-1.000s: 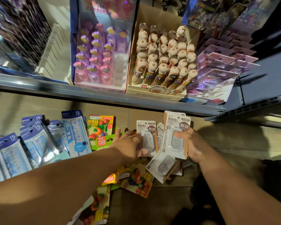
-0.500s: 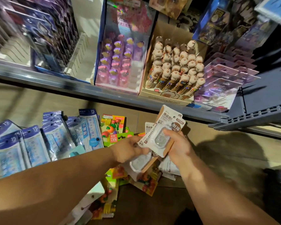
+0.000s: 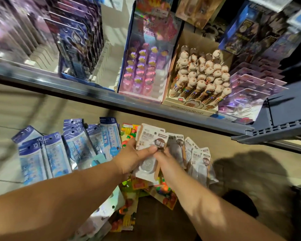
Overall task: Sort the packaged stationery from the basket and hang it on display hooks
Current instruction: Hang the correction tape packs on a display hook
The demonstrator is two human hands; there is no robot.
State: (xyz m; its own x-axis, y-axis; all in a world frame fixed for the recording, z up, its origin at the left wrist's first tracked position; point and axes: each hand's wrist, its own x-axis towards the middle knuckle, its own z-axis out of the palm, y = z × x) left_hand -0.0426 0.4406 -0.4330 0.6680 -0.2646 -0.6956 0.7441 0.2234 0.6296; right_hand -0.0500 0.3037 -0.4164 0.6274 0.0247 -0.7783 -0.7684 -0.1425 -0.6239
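Pack (image 3: 147,168), white card with clear blister, held up above the floor heap, below the shelf edge (image 3: 111,99). Left hand (image 3: 132,159) grips its left side, thumb across the front; right hand (image 3: 165,164) pinches its right edge. Similar packs (image 3: 198,159) lie just right; blue ruler packs (image 3: 80,148) left.

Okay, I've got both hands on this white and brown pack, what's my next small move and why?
Probably free the right hand and reach for the loose matching packs lying just to its right, adding them to the white and brown pack the left hand grips. They lie scattered, while the blue ruler packs already sit grouped.
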